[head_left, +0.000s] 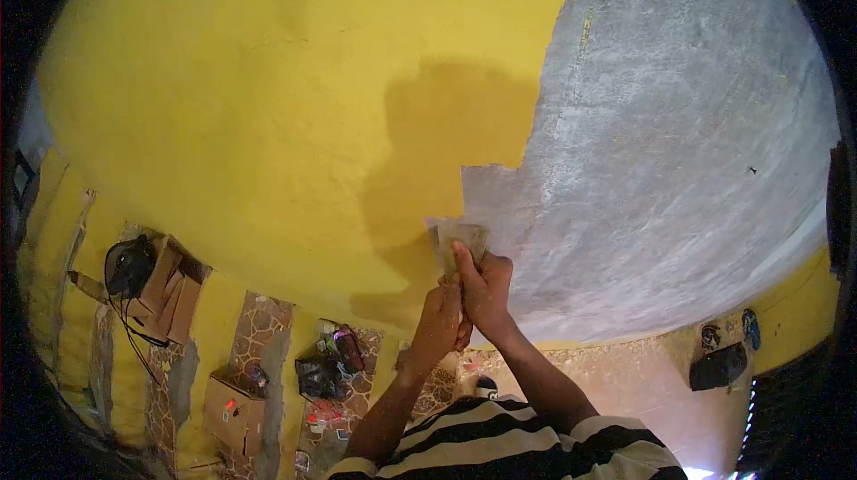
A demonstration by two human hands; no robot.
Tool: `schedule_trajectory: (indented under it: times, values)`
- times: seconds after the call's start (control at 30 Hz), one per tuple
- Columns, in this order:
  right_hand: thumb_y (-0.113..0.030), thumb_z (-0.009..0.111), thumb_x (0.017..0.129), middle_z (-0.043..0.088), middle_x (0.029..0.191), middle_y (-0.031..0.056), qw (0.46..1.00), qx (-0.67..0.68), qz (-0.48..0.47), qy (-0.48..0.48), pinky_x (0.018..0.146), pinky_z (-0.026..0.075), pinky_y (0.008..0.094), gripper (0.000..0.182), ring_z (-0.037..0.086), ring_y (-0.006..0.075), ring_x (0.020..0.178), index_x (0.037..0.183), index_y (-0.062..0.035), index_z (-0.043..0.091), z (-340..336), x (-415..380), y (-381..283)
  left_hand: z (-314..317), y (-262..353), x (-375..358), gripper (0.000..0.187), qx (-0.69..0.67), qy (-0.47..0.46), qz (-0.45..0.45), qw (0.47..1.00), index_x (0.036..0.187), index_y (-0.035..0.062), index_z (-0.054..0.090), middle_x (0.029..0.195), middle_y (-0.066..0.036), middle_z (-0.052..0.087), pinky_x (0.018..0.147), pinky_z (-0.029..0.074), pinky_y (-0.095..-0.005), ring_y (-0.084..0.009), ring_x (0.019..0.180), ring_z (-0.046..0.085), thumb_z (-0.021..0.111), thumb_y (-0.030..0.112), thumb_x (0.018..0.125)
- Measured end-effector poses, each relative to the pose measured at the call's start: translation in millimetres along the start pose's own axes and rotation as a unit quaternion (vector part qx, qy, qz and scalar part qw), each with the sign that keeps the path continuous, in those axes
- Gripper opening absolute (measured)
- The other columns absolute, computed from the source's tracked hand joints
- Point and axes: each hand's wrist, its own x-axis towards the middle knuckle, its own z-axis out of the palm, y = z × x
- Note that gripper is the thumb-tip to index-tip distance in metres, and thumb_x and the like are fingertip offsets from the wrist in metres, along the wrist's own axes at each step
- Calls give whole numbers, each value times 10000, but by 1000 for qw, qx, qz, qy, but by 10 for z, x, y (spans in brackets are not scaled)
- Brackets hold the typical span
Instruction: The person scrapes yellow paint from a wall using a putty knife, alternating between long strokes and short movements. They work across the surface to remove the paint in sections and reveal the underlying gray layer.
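A flat-bladed scraper (458,239) is pressed against the wall where yellow paint (268,105) meets bare grey plaster (678,158). Both my hands grip its handle, one over the other. My right hand (485,288) is uppermost, its index finger laid along the blade. My left hand (440,324) wraps the handle just below it. The blade sits at the lower edge of the remaining yellow area, with my shadow on the paint above and to the left.
On the tiled floor below lie open cardboard boxes (165,288), another box (234,409), a black bag with bottles (326,373) and a dark bag (719,366) at the right. My striped shirt (509,444) fills the bottom.
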Motion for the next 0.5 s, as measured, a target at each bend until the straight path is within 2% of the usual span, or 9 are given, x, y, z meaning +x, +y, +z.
schedule_trajectory:
  times: [0.03,0.13,0.27,0.33,0.37,0.43,0.5]
  values:
    - [-202,597,955,562,511,56,1000,4,2,4,428,366,275,404,479,64,466,632,40,564,12,-22,46,-7,-19,14,500,21,4,-9,1000,678,72,445,435,-5,356,315,292,-269,-112,317,353,309,383,1045]
    - [-216,602,953,562,499,61,1000,13,-20,-15,428,368,287,408,476,76,453,632,34,568,33,62,94,-23,40,3,469,-38,-15,8,999,720,68,454,447,-6,363,317,301,-260,-104,325,357,299,366,1047]
    - [-232,610,948,549,480,72,1000,23,1,3,427,372,293,414,479,85,440,635,36,572,22,-35,28,-41,-20,-9,433,-11,-21,0,1000,776,64,463,459,-4,370,317,297,-253,-99,329,356,298,358,1048]
    - [-230,617,941,537,470,71,1000,20,22,4,430,380,286,405,484,85,436,641,40,576,-13,-61,-36,19,-84,16,406,139,49,173,974,831,63,479,476,-5,386,322,297,-248,-99,340,365,310,364,1046]
    - [-230,617,941,537,470,71,1000,21,19,5,430,380,286,405,484,85,436,641,40,576,-11,-8,-80,-6,-65,41,406,140,47,177,973,831,63,479,476,-5,386,322,297,-248,-99,340,365,310,364,1046]
    - [-220,624,932,533,470,71,1000,-12,-16,-15,430,384,290,396,487,85,439,643,46,573,-3,111,-196,-31,87,31,399,-41,5,-21,999,843,60,497,489,-16,403,328,304,-254,-106,352,382,325,360,1043]
    - [-218,626,930,531,470,75,1000,-6,-25,-2,430,383,295,397,483,86,440,642,50,572,64,151,-184,-67,186,20,402,-27,-4,0,1000,845,55,497,490,-19,405,329,308,-260,-110,351,383,321,356,1043]
